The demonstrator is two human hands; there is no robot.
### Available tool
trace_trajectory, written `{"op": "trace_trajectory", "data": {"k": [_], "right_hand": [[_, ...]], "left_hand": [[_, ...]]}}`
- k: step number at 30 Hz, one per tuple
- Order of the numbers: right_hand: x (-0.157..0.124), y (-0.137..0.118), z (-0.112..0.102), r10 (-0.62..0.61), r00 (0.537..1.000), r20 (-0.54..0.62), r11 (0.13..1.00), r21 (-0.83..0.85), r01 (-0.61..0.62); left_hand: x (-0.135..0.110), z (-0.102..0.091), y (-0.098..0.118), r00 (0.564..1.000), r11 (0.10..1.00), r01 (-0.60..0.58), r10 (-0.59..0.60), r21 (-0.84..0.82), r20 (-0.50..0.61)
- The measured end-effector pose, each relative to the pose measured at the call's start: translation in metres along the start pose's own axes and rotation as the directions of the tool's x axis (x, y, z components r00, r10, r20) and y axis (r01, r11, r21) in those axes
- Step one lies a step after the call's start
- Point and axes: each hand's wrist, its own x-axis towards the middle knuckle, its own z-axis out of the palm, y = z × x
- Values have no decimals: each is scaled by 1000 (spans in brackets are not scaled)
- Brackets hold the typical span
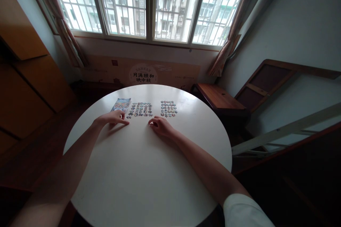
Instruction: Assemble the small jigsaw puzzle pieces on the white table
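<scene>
Small jigsaw puzzle pieces lie in two groups on the white round table point(138, 170). The left group of jigsaw pieces point(141, 110) stands in loose rows between my hands, and one single piece point(129, 117) lies at its near left corner. My left hand point(117, 117) rests just short of that piece, one digit stretched toward the right and other fingers bent, apart from it. Near the right group of jigsaw pieces point(168, 109), my right hand point(161, 126) is closed with curled fingers; whatever is in them cannot be made out. A colourful picture sheet or packet point(121, 104) lies beyond my left hand.
Behind the table, a printed cardboard panel point(165, 72) stands below the barred window point(128, 7). A wooden stool or bench point(221, 96) is at the right, near a leaning wooden frame point(262, 85). Wooden cabinets point(39, 88) stand at the left.
</scene>
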Motion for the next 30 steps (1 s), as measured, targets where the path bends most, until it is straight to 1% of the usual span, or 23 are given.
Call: {"op": "trace_trajectory", "data": {"k": [8,14,21,26,30], "right_hand": [[0,0,0,6,1000,3,1000,2,-6],[0,1,1,-2,1000,-3,1000,-2,2],[0,1,1,13,1000,1,1000,-14,-13],[3,-5,-2,0,1000,28,997,-77,2],[16,-11,-10,-1,995,100,990,-142,16]], "left_hand": [[-3,-1,5,1000,1000,-9,9,2,-14],[-6,-1,8,1000,1000,11,-11,2,-16],[-5,0,6,1000,1000,-4,5,10,-28],[1,4,-2,1000,1000,-3,3,-4,-31],[7,6,-8,999,1000,-14,13,-14,-44]]}}
